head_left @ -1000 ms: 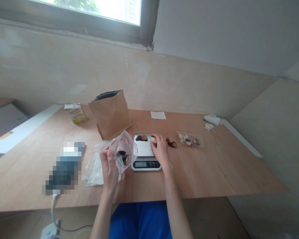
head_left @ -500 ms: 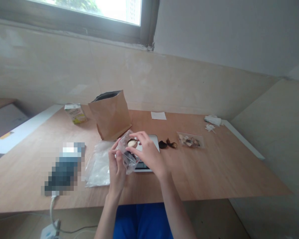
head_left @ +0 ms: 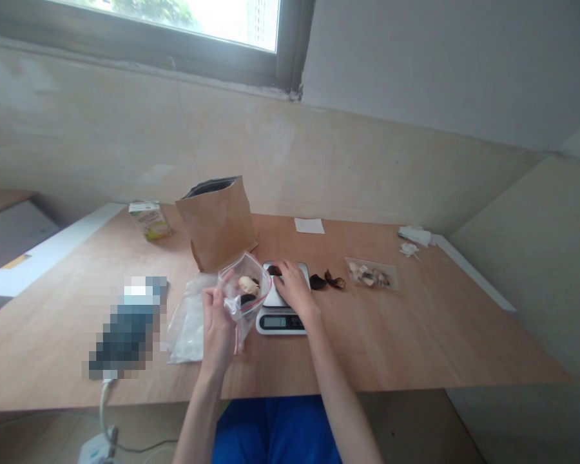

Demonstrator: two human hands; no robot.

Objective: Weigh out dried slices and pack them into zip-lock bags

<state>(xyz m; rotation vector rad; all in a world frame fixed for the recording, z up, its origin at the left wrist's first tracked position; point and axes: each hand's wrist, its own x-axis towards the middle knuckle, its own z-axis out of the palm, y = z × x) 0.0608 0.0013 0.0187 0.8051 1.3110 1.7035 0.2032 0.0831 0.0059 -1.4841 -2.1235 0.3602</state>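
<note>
My left hand (head_left: 216, 325) grips a clear zip-top bag (head_left: 245, 293) upright above the table. A pale chunk and a dark piece lie inside the bag. My right hand (head_left: 294, 288) rests over the plate of a digital kitchen scale (head_left: 281, 323), its fingertips on a dark dried piece (head_left: 273, 270). What those fingers hold is partly hidden. Two more dark dried pieces (head_left: 326, 281) lie on the wood just right of the scale, close to my right hand. Further right is a small clear bag of pale chunks (head_left: 370, 274).
A brown paper bag (head_left: 217, 225) stands behind my hands, beside a small carton (head_left: 149, 220). A flat plastic bag (head_left: 189, 328) and a pixelated, blurred object (head_left: 125, 325) lie left on the wooden table (head_left: 415, 335). Paper (head_left: 309, 225) and white tissue (head_left: 415, 235) lie at the back.
My right hand has left the bag and dropped back to the scale plate. The pale chunk once on the scale now sits inside the bag, which my left hand has moved slightly left.
</note>
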